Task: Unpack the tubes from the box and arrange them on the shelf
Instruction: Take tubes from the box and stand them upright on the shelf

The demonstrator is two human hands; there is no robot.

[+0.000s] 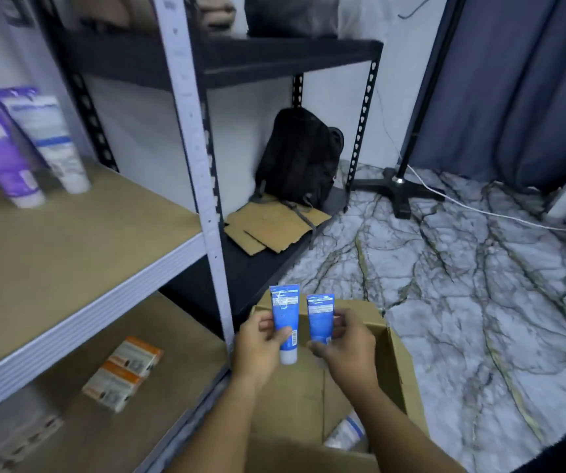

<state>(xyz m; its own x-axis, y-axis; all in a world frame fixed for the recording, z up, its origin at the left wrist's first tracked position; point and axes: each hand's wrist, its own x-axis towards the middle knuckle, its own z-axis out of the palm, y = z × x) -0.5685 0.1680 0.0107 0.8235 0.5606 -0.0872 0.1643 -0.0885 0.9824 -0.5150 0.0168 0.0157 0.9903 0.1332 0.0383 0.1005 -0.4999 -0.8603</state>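
Observation:
My left hand point(257, 346) grips a blue tube with a white cap point(285, 319), held upright above the open cardboard box point(397, 363). Beside it my right hand point(346, 346) pinches a second, shorter blue tube point(320, 319). The two tubes stand side by side, a little apart. Inside the box lies a white tube with a blue band point(346, 433). On the brown shelf board point(80, 240) at the left stand a purple tube point(3, 155) and a white and blue tube point(49, 138), both cap down and leaning.
Two orange and white cartons point(124, 370) lie on the lower shelf board. A white shelf post point(199, 186) rises just left of the box. A black backpack point(298, 158) and flat cardboard point(274, 227) sit on a black rack. A black stand base point(397, 186) and white cable cross the marble floor.

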